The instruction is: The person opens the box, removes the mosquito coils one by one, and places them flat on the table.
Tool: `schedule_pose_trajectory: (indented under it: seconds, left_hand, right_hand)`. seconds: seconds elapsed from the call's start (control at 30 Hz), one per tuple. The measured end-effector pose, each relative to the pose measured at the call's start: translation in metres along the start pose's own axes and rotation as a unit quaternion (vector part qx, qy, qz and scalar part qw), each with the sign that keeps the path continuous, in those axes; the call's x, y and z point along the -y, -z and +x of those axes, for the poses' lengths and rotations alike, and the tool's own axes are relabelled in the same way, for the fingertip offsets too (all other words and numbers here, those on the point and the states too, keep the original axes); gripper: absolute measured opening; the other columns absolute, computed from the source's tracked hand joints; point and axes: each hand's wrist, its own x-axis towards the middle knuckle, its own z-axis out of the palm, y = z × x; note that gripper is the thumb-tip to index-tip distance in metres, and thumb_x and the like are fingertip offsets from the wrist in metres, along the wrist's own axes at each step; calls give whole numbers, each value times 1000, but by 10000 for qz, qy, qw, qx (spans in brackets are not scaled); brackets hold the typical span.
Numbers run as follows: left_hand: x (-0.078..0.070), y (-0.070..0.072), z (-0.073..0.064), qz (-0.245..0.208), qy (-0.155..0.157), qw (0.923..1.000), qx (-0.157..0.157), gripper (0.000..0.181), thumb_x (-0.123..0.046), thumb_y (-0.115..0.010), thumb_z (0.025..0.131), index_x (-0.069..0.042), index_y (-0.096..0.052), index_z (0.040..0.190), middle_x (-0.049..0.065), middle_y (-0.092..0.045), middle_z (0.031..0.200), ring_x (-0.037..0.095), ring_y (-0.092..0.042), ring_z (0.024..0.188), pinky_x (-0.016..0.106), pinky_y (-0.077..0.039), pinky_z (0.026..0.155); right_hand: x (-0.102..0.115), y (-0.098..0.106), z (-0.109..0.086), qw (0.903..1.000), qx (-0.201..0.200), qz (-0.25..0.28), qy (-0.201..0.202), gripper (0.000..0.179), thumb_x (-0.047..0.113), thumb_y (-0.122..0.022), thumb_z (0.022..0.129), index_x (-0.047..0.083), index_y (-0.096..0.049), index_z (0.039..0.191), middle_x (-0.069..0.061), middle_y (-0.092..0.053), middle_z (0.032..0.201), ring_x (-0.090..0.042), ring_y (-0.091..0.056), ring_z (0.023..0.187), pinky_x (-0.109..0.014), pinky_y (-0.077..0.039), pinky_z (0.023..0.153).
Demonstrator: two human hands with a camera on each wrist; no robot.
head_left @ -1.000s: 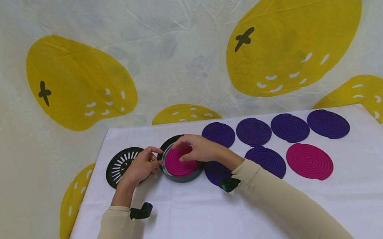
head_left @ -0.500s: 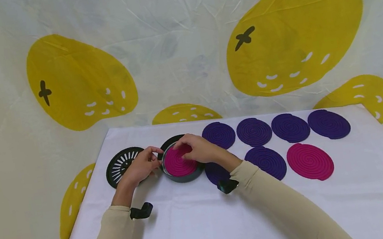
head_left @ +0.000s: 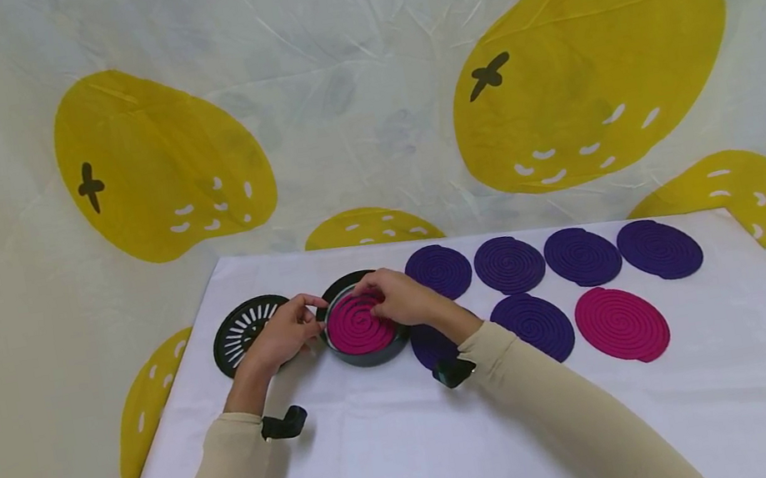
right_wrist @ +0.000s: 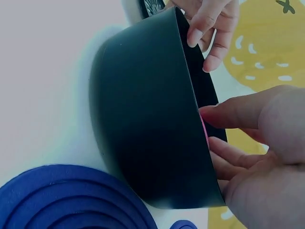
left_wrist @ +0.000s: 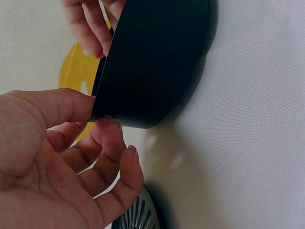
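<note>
A round, dark coaster holder [head_left: 371,359] stands on the table with a pink spiral coaster [head_left: 359,336] inside its rim. At the holder's left side, my left hand [head_left: 282,330] pinches the rim between thumb and fingers; the left wrist view shows the thumb [left_wrist: 71,105] on the edge. My right hand [head_left: 404,299] reaches over the right side, with its curled thumb and fingers at the pink coaster's edge. In the right wrist view the right fingertips [right_wrist: 209,113] dip behind the holder wall, which partly hides them, and a thin pink strip shows there.
Several purple spiral coasters [head_left: 507,265] lie in rows to the right, along with a second pink coaster [head_left: 622,323]. A black slotted disc [head_left: 235,331] lies at the left, partly behind the left hand. The white cloth-covered table [head_left: 391,466] ends at a patterned curtain [head_left: 360,150].
My right hand has shifted slightly to the right over the pink coaster, whose grooves now stand out more. The left hand has stayed at the holder's rim.
</note>
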Motion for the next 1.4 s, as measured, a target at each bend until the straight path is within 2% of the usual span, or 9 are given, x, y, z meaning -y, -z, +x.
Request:
schedule_pose_trajectory:
  seconds: [0.27,0.47,0.6,0.77,0.83,0.9,1.07,1.27,1.4]
  left_hand:
    - [-1,-1,-1,-14,-2,10000,3,36,-5,-64,97,-5,-56,132,7,-53,86,30,-58,76,38,-50,63]
    - [-2,0,0,-20,-46,10000,21,39,-2,-62,97,0,-53,135,10,-53,86,34,-58,76,41,-49,63]
    - [-22,1,-13,24,-76,9999,86,38,2,-59,97,6,-52,134,14,-53,87,36,-57,77,42,-50,65]
    - [-14,1,-8,3,-80,10000,48,35,-2,-62,97,-1,-55,131,9,-53,85,32,-58,77,39,-51,64]
    - [-3,0,-1,-12,-27,10000,15,34,-5,-64,97,-6,-57,130,7,-53,85,32,-59,78,39,-51,65]
    - [-3,0,-1,3,-21,10000,24,34,-5,-63,97,-6,-57,130,6,-53,85,32,-59,78,40,-51,65]
    - [-2,0,-3,-29,-7,10000,35,34,-4,-62,97,-6,-56,130,7,-52,86,33,-59,79,41,-52,67]
    - [-1,0,-2,-55,-58,10000,30,34,-4,-63,96,-6,-57,130,7,-53,86,33,-59,78,41,-52,65]
    - [-1,0,-2,-68,-25,10000,38,35,-3,-62,96,-5,-56,131,7,-53,86,32,-59,78,41,-52,66]
  right_hand:
    - [1,-2,5,9997,98,46,-237,36,-5,-69,90,1,-67,125,-14,-68,124,-27,-58,122,-42,-45,107]
    - [0,-1,4,9995,-138,201,-208,37,-9,-67,89,4,-69,124,-12,-66,126,-27,-56,126,-42,-43,110]
    - [-3,-1,2,9986,-363,266,-266,38,-11,-67,88,7,-72,121,-11,-63,128,-27,-56,127,-42,-43,111]
    - [-3,1,-1,9968,-416,498,-463,33,-6,-71,88,9,-73,117,-9,-67,125,-22,-62,115,-36,-51,98]
    - [-3,3,-4,9974,-330,475,-419,32,-3,-73,88,11,-73,117,-6,-69,123,-19,-62,110,-33,-51,93]
    - [-3,6,-6,9987,-198,382,-269,31,1,-74,89,12,-73,117,-5,-70,121,-19,-59,107,-33,-49,90]
    - [-4,9,-11,9994,51,344,-32,30,6,-74,91,11,-72,121,-5,-69,126,-21,-59,116,-38,-48,98]
    - [-8,8,-16,9996,-165,206,62,28,11,-76,91,16,-74,119,-2,-69,126,-17,-61,110,-33,-50,93]
    - [-8,7,-19,9993,-306,196,71,28,13,-78,90,17,-75,118,-2,-70,119,-14,-61,93,-29,-50,82]
